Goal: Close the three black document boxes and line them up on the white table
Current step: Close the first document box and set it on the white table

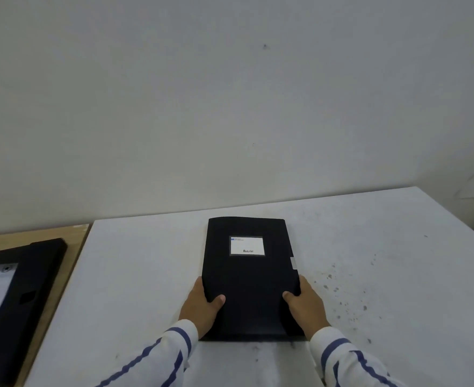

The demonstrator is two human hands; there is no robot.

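a pale grey wall [230, 93] fills the upper half of the view, bare but for a small dark speck. below it the white table [383, 247] runs from the wall toward the camera, its surface dotted with dark specks on the right side. to the left, a wooden surface [62, 263] sits edge to edge with the table, and on it lies an open black document box [21, 303], its lid raised toward the wall and white paper showing inside; the frame cuts off its left part.

in the middle of the white table a closed black document box [249, 277] lies flat, long side pointing away from the person, with a white label [247, 246] on the far half of its cover and a small grey clasp on its right edge. the left hand [202, 308] grips the near left edge, thumb on top of the cover and fingers wrapped down the side. the right hand [307, 305] holds the near right edge the same way. both wrists wear white sleeves with blue stripes [174, 350].
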